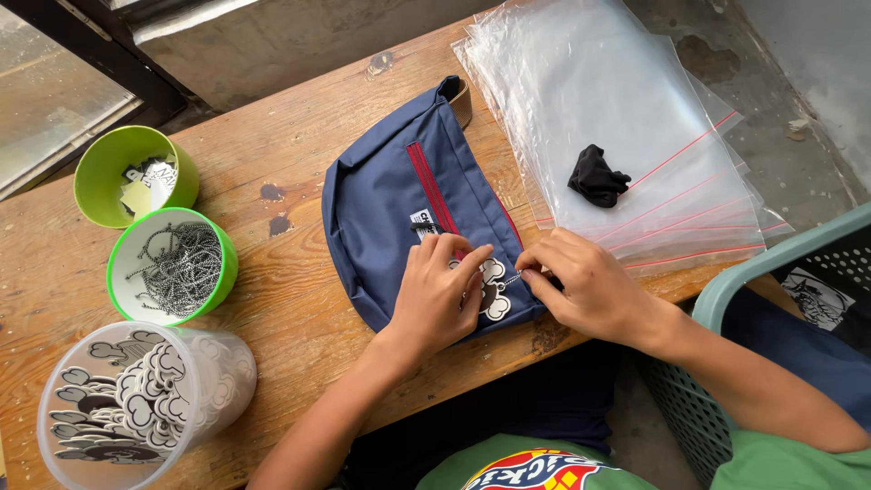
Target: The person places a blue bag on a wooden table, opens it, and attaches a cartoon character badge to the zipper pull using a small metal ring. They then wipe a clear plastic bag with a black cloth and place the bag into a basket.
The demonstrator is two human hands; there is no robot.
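While navy pouch (399,218) lies flat mid-worktop (272,318), left hand (445,290) presses it, fingers curled, holding nothing; right hand (581,286) at 3 o'clock pinches chain of cartoon charm (493,289). Fabric soft, light; likely best held by zipper edge.

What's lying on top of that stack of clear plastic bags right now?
On the stack of clear zip bags lies one small crumpled black cloth. The right hand overlaps the stack's near corner, hiding what lies under it there.
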